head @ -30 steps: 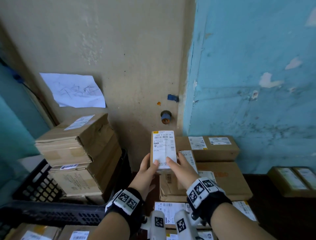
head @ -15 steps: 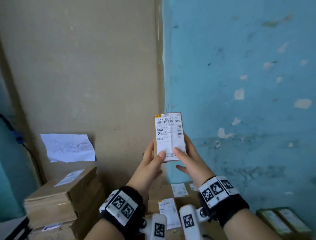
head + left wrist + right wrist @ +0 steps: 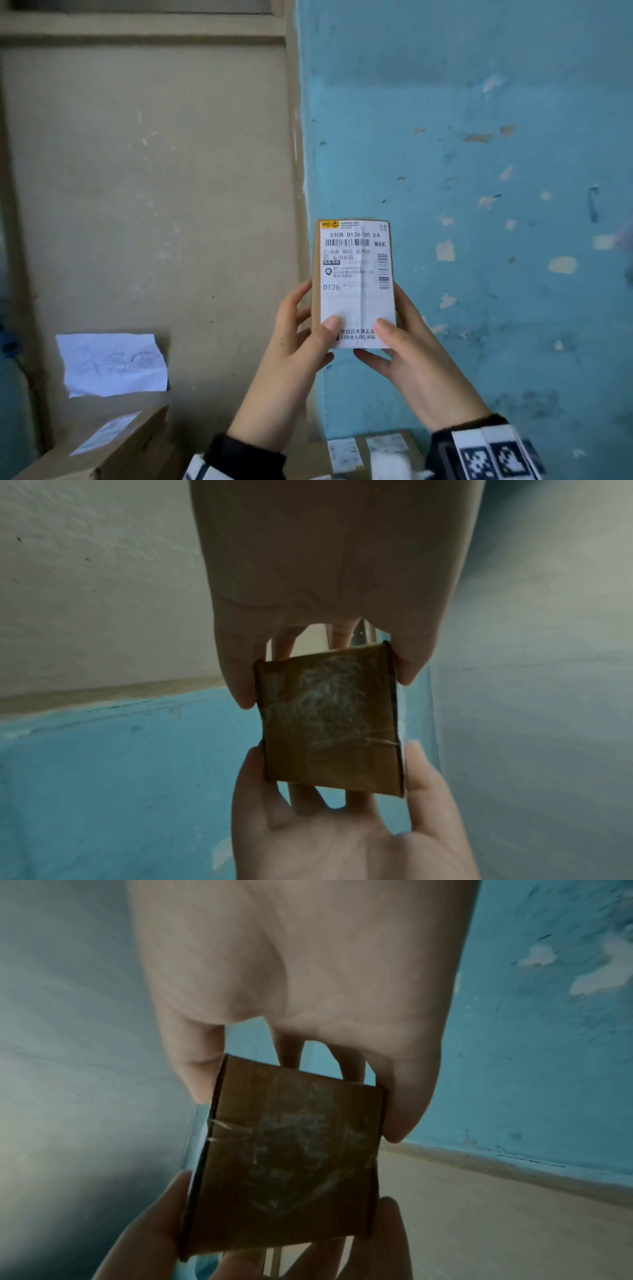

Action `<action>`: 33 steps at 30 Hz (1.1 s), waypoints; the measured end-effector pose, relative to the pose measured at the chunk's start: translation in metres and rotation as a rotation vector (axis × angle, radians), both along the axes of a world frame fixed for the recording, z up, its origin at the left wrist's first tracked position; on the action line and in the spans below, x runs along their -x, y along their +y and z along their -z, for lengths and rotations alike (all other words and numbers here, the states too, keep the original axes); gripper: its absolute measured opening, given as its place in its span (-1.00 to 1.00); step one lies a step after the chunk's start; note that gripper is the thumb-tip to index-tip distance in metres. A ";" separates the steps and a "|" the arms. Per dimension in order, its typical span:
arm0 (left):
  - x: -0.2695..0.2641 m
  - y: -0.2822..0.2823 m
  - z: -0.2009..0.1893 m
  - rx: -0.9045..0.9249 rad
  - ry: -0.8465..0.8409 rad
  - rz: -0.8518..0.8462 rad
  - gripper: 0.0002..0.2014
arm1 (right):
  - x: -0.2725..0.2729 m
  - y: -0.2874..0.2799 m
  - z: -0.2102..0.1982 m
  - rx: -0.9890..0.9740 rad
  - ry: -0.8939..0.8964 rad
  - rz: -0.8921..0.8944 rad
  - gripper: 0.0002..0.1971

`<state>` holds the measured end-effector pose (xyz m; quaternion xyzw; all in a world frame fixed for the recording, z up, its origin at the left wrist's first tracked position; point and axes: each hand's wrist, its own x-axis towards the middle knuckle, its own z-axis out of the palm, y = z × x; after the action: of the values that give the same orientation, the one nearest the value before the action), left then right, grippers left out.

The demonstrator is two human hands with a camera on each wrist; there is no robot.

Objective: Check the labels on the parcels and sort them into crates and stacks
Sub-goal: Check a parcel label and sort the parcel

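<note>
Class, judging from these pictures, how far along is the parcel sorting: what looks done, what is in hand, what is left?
Done: little can be judged; brown cardboard boxes with labels lie below, sorted or not unclear. In hand: left hand and right hand hold a small brown cardboard parcel upright, its white shipping label facing the camera, reading D126. Left: placing it in a crate or stack.

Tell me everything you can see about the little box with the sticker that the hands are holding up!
The small brown cardboard parcel stands upright in the air before the wall. A white shipping label with barcodes and "D126" covers its front. Its bottom end is taped. The left hand and right hand grip its lower half, thumbs on the label.
</note>
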<state>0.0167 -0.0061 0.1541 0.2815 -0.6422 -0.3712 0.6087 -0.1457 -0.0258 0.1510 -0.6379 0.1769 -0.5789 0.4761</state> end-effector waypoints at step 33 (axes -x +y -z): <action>0.057 0.027 0.038 -0.093 0.022 -0.260 -0.75 | 0.056 0.023 0.043 0.023 0.077 0.251 -0.11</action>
<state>-0.0401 0.0208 0.1164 0.3864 -0.5755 -0.3216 0.6450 -0.2020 -0.0023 0.1083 -0.6380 0.2666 -0.6110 0.3853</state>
